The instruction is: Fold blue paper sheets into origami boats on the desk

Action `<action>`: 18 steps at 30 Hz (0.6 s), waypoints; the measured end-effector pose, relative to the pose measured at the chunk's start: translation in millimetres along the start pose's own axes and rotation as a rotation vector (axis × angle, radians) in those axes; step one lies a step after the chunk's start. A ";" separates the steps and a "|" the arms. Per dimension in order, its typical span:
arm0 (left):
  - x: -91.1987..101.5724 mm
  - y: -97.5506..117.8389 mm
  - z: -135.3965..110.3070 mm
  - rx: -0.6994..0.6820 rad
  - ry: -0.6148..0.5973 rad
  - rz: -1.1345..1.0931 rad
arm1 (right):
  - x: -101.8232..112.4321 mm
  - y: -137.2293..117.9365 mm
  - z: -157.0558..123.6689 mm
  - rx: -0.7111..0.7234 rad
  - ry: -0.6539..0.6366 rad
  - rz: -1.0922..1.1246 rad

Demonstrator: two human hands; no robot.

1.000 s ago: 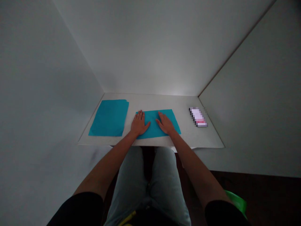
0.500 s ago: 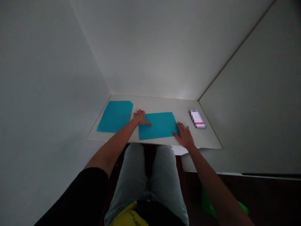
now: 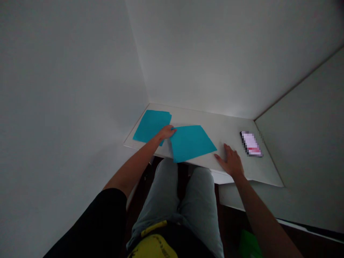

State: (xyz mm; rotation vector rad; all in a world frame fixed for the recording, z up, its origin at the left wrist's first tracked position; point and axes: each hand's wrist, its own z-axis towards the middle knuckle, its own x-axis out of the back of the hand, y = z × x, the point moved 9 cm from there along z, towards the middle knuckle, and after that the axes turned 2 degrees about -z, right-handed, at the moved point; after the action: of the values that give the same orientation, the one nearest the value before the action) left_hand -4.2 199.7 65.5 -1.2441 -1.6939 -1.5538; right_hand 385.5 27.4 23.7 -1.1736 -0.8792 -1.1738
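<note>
My left hand (image 3: 167, 132) pinches the upper left corner of a blue sheet of paper (image 3: 191, 143), thumb on top. That edge looks slightly raised, and the sheet's near corner reaches the front edge of the white table (image 3: 185, 117). Further left lies a stack of blue paper (image 3: 152, 125), partly covered by my left hand and wrist. To the right of the held sheet, my right hand (image 3: 231, 161) rests on the tabletop with fingers spread, apart from the paper and holding nothing.
A phone (image 3: 251, 144) with a pixelated screen lies at the table's right side. White walls (image 3: 199, 71) close in the table at the back and both sides. My legs (image 3: 200, 190) are under the front edge. Something green (image 3: 248, 243) is on the dark floor at lower right.
My left hand has gone from lying on the sheet to gripping its left corner, and the sheet has shifted and turned. My right hand has come off the paper. The view has swung left.
</note>
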 end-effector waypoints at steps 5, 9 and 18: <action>57.1 -99.2 -50.8 0.228 0.213 -0.067 | 3.4 0.0 -1.4 0.007 0.009 -0.002; 72.1 -151.7 -82.1 0.331 0.277 -0.058 | 6.6 -0.9 -0.3 0.005 0.010 -0.012; 75.2 -174.9 -102.5 0.378 0.324 0.042 | 6.8 -1.4 0.6 0.039 0.019 -0.029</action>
State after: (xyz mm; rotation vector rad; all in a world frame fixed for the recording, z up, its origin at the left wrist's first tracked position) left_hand -211.0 136.5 67.1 -0.7844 -1.6367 -1.2538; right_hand 385.5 26.6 30.7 -1.1199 -0.9038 -1.1846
